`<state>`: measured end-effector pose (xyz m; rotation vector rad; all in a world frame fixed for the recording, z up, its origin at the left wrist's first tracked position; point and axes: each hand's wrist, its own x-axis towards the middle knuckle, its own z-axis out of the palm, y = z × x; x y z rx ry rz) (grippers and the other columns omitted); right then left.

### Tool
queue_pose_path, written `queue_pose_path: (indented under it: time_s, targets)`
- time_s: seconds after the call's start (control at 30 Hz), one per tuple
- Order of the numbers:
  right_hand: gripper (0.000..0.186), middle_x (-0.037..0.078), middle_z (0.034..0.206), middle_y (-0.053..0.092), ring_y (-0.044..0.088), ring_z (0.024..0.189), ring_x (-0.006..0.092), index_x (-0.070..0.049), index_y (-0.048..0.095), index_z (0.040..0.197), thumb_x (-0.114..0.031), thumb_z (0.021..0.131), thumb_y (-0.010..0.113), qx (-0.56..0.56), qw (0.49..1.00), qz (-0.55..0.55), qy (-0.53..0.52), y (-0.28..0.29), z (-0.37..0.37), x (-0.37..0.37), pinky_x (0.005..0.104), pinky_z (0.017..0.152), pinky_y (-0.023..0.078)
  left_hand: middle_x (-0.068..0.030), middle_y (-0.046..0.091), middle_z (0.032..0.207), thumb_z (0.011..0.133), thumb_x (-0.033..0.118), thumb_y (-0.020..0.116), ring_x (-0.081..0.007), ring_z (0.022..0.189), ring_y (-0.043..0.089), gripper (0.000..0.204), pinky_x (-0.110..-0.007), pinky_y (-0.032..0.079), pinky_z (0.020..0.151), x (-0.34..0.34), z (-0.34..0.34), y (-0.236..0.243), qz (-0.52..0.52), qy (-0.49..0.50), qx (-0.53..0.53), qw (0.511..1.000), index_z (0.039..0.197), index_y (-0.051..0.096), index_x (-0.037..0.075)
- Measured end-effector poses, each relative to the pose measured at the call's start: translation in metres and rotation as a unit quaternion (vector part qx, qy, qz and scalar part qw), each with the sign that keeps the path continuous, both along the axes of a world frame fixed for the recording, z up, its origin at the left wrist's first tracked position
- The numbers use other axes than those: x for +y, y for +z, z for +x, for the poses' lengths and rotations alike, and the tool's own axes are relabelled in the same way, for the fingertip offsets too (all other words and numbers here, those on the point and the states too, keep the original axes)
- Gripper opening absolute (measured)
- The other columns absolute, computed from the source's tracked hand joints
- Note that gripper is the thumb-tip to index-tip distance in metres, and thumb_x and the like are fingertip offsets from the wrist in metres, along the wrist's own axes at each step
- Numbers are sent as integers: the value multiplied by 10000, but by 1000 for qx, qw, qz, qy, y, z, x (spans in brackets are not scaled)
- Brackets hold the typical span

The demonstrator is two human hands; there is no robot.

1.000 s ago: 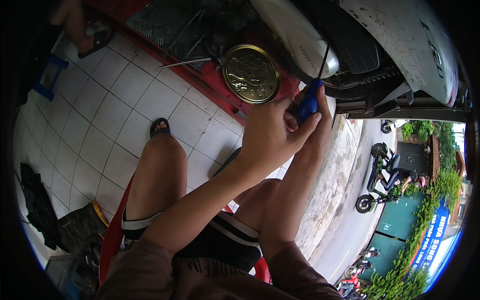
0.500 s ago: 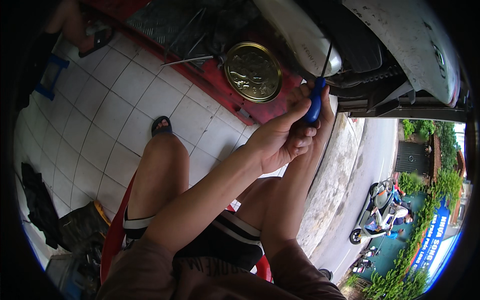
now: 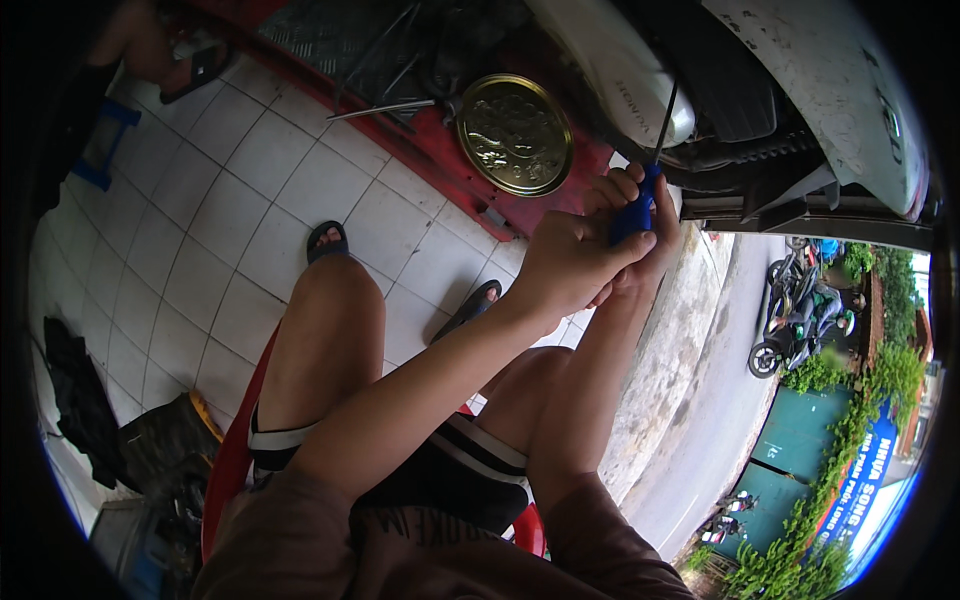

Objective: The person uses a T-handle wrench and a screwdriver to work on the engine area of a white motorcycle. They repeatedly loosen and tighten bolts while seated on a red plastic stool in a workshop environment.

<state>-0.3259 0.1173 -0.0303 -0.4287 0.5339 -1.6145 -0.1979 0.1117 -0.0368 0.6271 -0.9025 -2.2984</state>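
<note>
Left hand (image 3: 572, 258) had turned since the earlier frame. One screwdriver (image 3: 638, 210) sat between it and the right hand (image 3: 664, 232), both gripping it; one gold disc (image 3: 515, 135) lay to the left.

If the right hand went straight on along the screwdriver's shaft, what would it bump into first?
Most likely the rounded end of the white cover, just past the right hand in the picture, though depth is unclear and the dark part beside it could come first.
</note>
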Motion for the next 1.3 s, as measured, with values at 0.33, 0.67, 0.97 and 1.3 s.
queue_pose_path:
  time_s: [0.33, 0.67, 0.97, 1.3]
  targets:
    - [279, 73, 760, 648, 598, 723, 148, 33, 657, 898, -242, 895, 606, 543, 791, 275, 55, -44, -68, 46, 283, 670, 447, -188, 667, 757, 850, 321, 651, -338, 717, 673, 338, -429, 541, 681, 26, -6, -64, -471, -145, -431, 756, 834, 641, -16]
    - [219, 54, 684, 604, 558, 616, 133, -1, 694, 910, -206, 847, 646, 581, 682, 442, 31, -52, -125, 83, 287, 577, 430, -201, 681, 918, 828, 143, 633, -361, 944, 641, 185, -444, 519, 833, -77, -90, -130, -481, -64, -546, 683, 920, 687, -7]
    - [371, 211, 918, 696, 679, 896, 321, -49, 730, 1001, -305, 733, 714, 574, 667, 475, -19, -66, -158, 102, 392, 825, 516, -200, 599, 1151, 816, 75, 622, -370, 1044, 611, 210, -436, 511, 892, -165, -148, -184, -626, -101, -589, 501, 1015, 658, 20]
    - [377, 203, 810, 684, 678, 788, 318, -35, 733, 956, -356, 760, 743, 640, 650, 404, -70, -69, -165, 116, 393, 755, 515, -162, 637, 1036, 793, 88, 675, -329, 942, 646, 188, -392, 534, 811, -151, -125, -167, -565, -58, -576, 588, 959, 637, 6]
